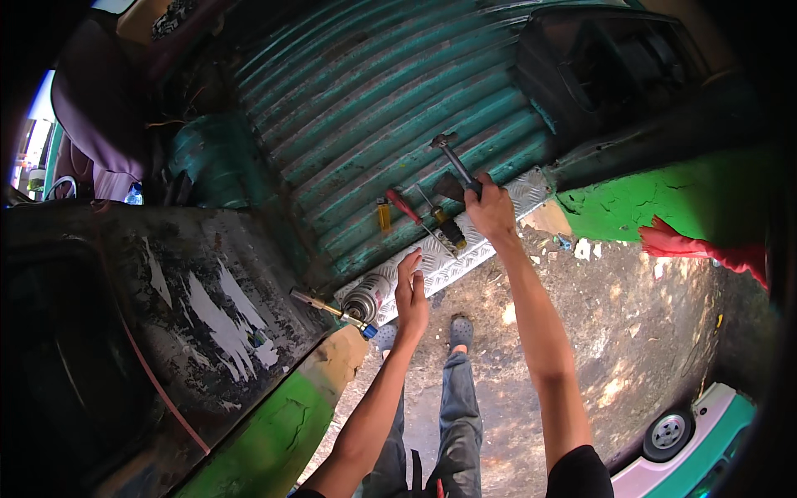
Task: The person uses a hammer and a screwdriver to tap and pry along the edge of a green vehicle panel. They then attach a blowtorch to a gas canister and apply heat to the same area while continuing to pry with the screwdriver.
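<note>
My right hand (491,212) is closed round the dark handle of a hammer (452,158), its metal head pointing away over the ribbed floor. Just left of that hand lies a dark flat blade (449,187), perhaps a scraper. My left hand (412,300) is open, fingers stretched out and empty, over the edge of the silver tread-plate sill (398,272). Left of it is a gas canister (363,304) fitted with a brass torch head (328,308). Between the hands lie a red-handled screwdriver (403,206), a yellow-and-black handled tool (449,229) and a yellow lighter (383,214).
A green ribbed vehicle floor (357,124) stretches beyond the sill. Scraped dark bodywork (207,307) stands at left, and a green panel (656,195) with a red cloth (672,242) at right. Another vehicle's wheel (667,433) shows at lower right.
</note>
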{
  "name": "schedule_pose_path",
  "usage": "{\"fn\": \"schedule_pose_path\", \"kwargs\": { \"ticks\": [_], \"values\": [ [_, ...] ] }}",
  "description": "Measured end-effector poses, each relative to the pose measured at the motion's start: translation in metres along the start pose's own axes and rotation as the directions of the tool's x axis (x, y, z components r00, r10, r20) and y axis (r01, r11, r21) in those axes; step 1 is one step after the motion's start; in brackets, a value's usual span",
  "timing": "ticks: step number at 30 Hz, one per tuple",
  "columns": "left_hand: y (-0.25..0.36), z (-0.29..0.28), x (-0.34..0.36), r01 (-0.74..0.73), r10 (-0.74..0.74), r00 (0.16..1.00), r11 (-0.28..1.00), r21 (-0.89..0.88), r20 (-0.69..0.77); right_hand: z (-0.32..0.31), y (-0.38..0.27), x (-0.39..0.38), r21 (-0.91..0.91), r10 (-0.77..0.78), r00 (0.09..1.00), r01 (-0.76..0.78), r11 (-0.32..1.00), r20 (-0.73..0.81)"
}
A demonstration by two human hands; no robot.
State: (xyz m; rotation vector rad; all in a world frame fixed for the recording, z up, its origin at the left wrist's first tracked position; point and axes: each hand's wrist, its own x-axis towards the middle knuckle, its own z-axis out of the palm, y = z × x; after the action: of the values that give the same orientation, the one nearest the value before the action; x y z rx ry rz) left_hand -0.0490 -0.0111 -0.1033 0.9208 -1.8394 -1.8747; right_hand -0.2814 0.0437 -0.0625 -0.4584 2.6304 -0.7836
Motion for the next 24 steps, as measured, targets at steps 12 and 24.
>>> {"fn": "schedule_pose_path", "kwargs": {
  "ticks": [12,24],
  "values": [
    [0.01,-0.003,-0.02,0.001,-0.012,0.995,0.994,0.109,0.101,0.031,0.078,-0.167,0.828,0.369,0.907,-0.359,0.43,0.203],
    [0.002,0.044,0.053,-0.213,0.16,0.976,0.834,0.509,0.145,0.015,0.083,-0.179,0.867,0.387,0.91,-0.31,0.389,0.152]
  ]
}}
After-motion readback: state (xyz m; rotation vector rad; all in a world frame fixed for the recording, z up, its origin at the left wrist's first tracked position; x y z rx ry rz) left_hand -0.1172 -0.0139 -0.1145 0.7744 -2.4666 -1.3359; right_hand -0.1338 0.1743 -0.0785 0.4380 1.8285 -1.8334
